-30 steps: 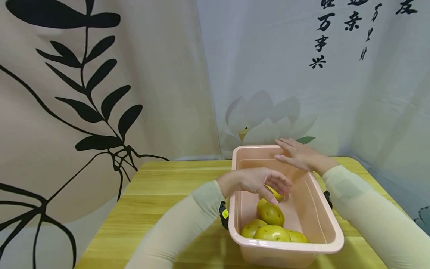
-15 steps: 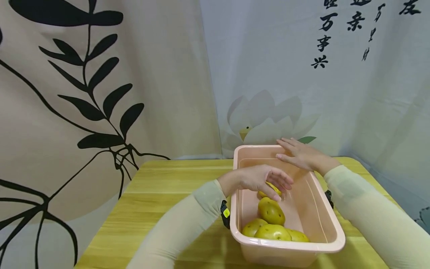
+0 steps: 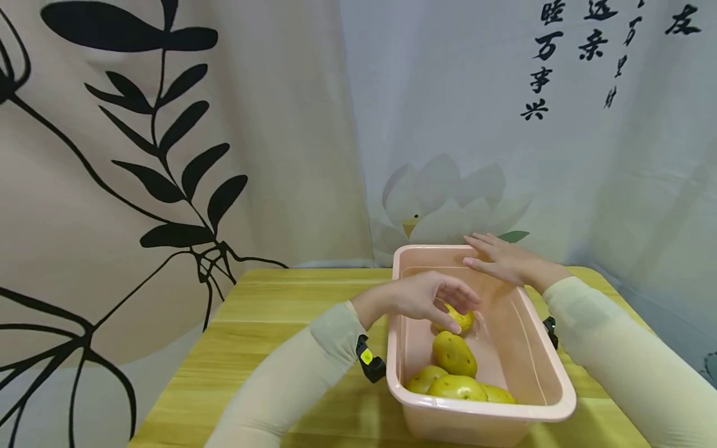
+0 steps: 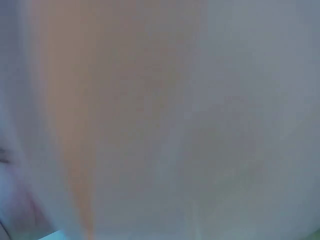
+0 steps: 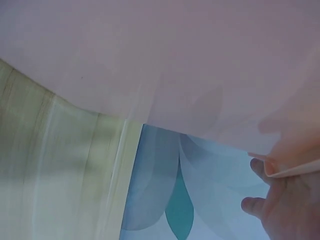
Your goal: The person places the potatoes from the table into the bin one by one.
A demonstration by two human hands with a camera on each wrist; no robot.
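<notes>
A pink plastic tub (image 3: 523, 336) holds several yellow potatoes (image 3: 455, 353) with dark spots. My left hand (image 3: 420, 295) hovers inside the tub, palm down with fingers loosely bent and nothing in them. Just under its thumb and fingers lies the farthest potato (image 3: 463, 318), partly covered by the hand. My right hand (image 3: 501, 258) rests at the tub's far right corner, fingers stretched over the rim. In the right wrist view, fingertips of the right hand (image 5: 292, 210) show past the tub's edge. The left wrist view is a blurred close-up of a pale surface.
The tub stands on a yellow wood-grain table (image 3: 269, 336), near its right side. A curtain (image 3: 291, 124) with black plant prints and writing hangs right behind the table. A black wrist camera (image 3: 371, 361) sits beside the tub's left rim.
My left hand has drawn slightly left, and more of the farthest potato shows beneath it. The right hand stays on the rim. The head view has shifted a little.
</notes>
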